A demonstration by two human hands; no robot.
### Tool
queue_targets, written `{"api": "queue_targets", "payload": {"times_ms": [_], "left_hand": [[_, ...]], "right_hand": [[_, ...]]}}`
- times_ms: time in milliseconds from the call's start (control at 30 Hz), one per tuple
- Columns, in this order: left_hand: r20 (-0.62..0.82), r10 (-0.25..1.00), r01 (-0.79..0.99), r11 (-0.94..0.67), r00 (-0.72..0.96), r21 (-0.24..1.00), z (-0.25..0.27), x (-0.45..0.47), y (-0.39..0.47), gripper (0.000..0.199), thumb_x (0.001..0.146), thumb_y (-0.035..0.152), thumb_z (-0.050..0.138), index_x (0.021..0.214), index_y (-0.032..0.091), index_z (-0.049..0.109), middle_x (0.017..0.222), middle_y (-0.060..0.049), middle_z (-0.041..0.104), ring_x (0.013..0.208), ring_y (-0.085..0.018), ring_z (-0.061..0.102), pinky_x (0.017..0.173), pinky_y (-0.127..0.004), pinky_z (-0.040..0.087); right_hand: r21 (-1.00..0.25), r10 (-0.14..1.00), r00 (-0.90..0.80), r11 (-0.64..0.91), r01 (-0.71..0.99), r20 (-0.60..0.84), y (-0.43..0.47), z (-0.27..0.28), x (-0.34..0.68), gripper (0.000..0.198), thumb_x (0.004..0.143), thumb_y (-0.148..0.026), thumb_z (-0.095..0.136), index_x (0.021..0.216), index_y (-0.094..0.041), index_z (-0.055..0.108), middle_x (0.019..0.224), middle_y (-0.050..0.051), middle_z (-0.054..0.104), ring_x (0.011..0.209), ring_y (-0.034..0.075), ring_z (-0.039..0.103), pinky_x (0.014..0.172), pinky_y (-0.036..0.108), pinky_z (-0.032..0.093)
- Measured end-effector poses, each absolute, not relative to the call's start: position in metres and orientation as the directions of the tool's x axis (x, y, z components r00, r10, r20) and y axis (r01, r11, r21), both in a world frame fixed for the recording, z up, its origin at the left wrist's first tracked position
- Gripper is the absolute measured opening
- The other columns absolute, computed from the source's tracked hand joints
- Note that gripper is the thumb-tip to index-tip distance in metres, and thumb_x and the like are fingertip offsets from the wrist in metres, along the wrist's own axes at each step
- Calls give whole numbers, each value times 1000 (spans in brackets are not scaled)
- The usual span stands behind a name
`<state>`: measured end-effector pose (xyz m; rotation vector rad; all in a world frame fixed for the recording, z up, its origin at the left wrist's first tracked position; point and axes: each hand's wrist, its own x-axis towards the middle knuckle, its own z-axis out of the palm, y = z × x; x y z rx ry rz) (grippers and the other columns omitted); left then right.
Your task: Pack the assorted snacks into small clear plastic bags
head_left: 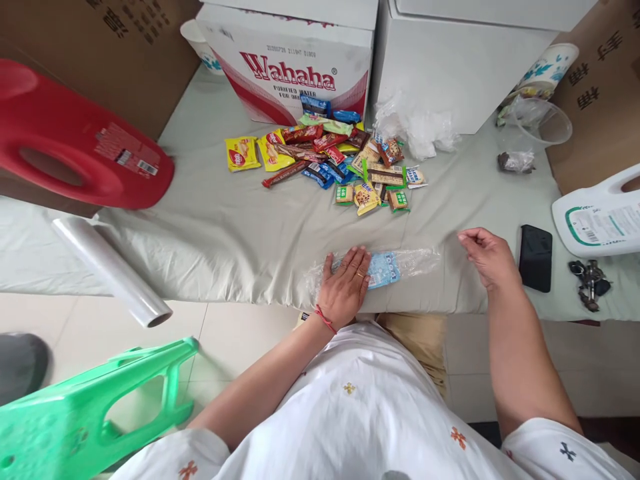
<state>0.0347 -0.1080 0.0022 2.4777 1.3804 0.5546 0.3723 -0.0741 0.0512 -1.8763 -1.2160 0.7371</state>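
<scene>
My left hand point(344, 283) lies flat, fingers stretched out, on a light blue packet point(385, 269) near the table's front edge. Clear plastic film point(417, 261) is around the packet and spreads out on both sides of it. To the right, my right hand point(485, 257) is held apart from the film, its fingers curled and the thumb against the forefinger. Whether anything thin is in that pinch cannot be made out. Beyond the hands lies a pile of wrapped snacks point(325, 157) in yellow, red, blue and green packaging.
Behind the snacks stand a Wahaha carton point(300, 67) and a white box point(430, 67), with crumpled clear plastic point(415, 127) in front. A red jug point(75, 140) and a film roll point(113, 273) are left; a phone point(535, 258), keys point(591, 285) and white bottle point(600, 217) right. A green stool point(55, 427) stands below.
</scene>
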Motion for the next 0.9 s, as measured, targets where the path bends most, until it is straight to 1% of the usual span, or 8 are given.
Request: {"api": "queue_targets", "payload": {"times_ms": [100, 167, 267, 333, 467, 600, 767, 900], "left_hand": [[206, 854, 756, -520, 478, 398, 1, 35, -109, 59, 107, 29, 36, 165, 26, 24, 164, -11, 42, 155, -28, 36, 129, -64, 6], [208, 854, 755, -519, 477, 401, 1, 35, -110, 60, 107, 29, 37, 165, 28, 24, 164, -10, 41, 155, -29, 35, 129, -65, 4], [208, 856, 757, -515, 473, 401, 2, 36, -111, 59, 107, 29, 37, 165, 29, 25, 163, -9, 42, 155, -29, 35, 129, -65, 1], [203, 860, 761, -509, 468, 402, 2, 36, -111, 58, 107, 29, 37, 165, 29, 27, 163, -9, 42, 155, -29, 36, 128, -65, -1], [186, 863, 764, -503, 470, 403, 3, 37, -111, 57, 107, 31, 38, 163, 29, 30, 163, -9, 42, 156, -29, 34, 128, -67, -2], [173, 864, 773, -501, 473, 388, 3, 37, -110, 55, 107, 30, 37, 162, 28, 34, 164, -8, 42, 156, -30, 32, 127, -68, -5], [159, 874, 796, -484, 459, 364, 6, 38, -111, 52, 107, 33, 39, 158, 33, 41, 162, -6, 46, 155, -34, 33, 125, -73, -2], [138, 881, 811, -471, 452, 349, 9, 39, -110, 50, 107, 34, 39, 156, 34, 45, 158, -6, 52, 153, -35, 37, 123, -75, 2]], "right_hand": [[-707, 910, 357, -112, 698, 208, -85, 71, 341, 36, 95, -55, 58, 105, -25, 74, 102, 10, 73, 89, 24, 67, 77, 39, 57], [-560, 941, 127, 75, 825, 313, -97, 81, 300, 41, 102, -49, 47, 127, -25, 70, 128, 14, 69, 117, 28, 64, 99, 46, 54], [-400, 905, -382, 425, 812, 186, -113, 75, 251, 51, 104, -45, 45, 151, -25, 53, 154, 11, 55, 146, 29, 45, 123, 52, 33], [-330, 881, -471, 460, 824, 53, -119, 57, 247, 55, 105, -44, 44, 157, -26, 45, 161, 9, 47, 153, 30, 35, 127, 60, 18], [-204, 977, -215, 210, 956, -3, -120, 22, 298, 52, 107, -41, 36, 156, -27, 46, 161, 10, 47, 155, 36, 29, 120, 75, 13], [-245, 980, 58, -10, 969, 190, -107, 15, 336, 53, 107, -41, 29, 143, -17, 60, 145, 19, 60, 148, 37, 36, 116, 65, 31], [-286, 990, 12, 30, 958, 144, -84, 17, 315, 61, 96, -50, 55, 141, -10, 58, 123, 21, 65, 133, 37, 45, 112, 55, 38], [-414, 1000, -12, -1, 910, -28, -73, 23, 312, 26, 86, -43, 67, 96, -20, 74, 90, 11, 65, 109, 32, 54, 104, 50, 43]]}}
